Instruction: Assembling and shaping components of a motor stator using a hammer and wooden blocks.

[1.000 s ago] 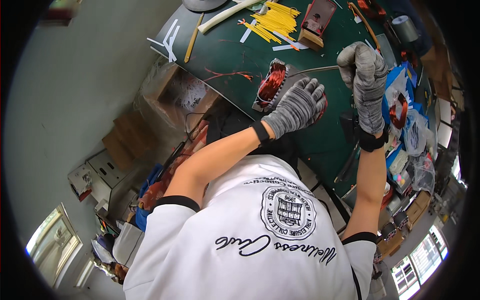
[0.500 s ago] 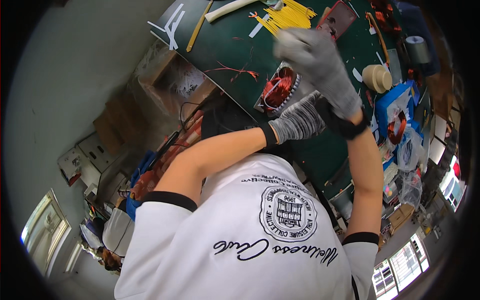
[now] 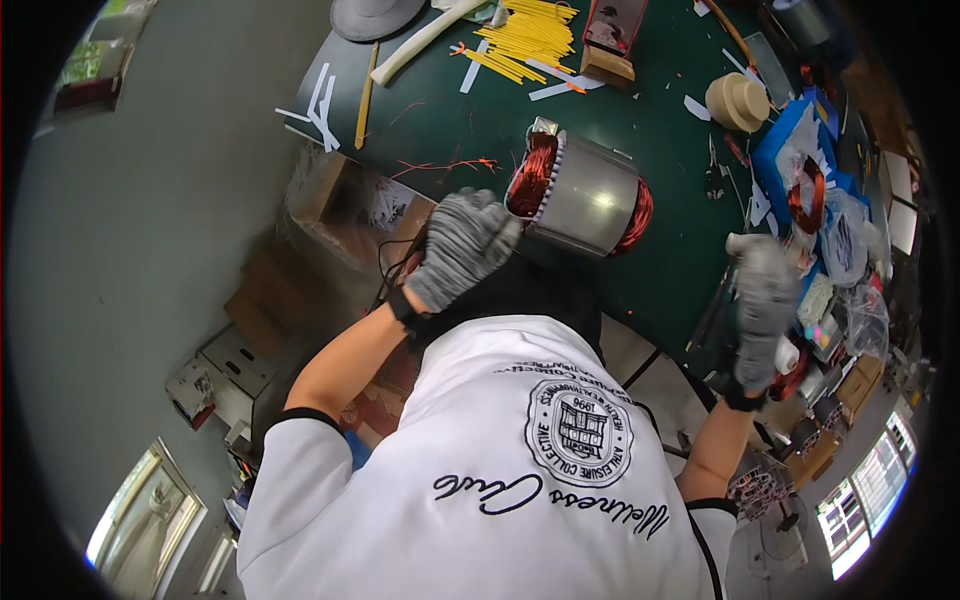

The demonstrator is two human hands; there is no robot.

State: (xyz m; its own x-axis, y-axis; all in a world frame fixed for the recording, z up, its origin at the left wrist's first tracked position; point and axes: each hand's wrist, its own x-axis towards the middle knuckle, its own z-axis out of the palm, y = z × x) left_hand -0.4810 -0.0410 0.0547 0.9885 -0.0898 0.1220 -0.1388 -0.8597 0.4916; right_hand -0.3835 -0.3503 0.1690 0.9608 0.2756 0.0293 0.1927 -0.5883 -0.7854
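Note:
A motor stator (image 3: 597, 195) lies on its side on the green table, a silvery metal cylinder with red-copper windings (image 3: 535, 178) bulging from both ends. My left hand (image 3: 460, 245), in a grey striped knit glove, is at its left end. Those fingers are curled in by the winding's lower edge; whether they grip anything there is hidden. Out to the right, well apart from the stator, my gloved right hand (image 3: 765, 300) hovers by the table's right side. Motion smears its fingers, and a pale tip shows at its upper left.
Yellow sticks (image 3: 528, 40) and a phone (image 3: 614, 22) on a wooden block (image 3: 607, 66) lie at the back. To the right are a beige stepped disc (image 3: 738, 102), black-handled scissors (image 3: 714, 180) and a blue tray (image 3: 790, 150) with a copper coil (image 3: 806, 195). Boxes stand left, below the table edge.
My hands were together over the stator and have parted: the right swung down and right, the left moved left to the winding end. The stator now shows whole.

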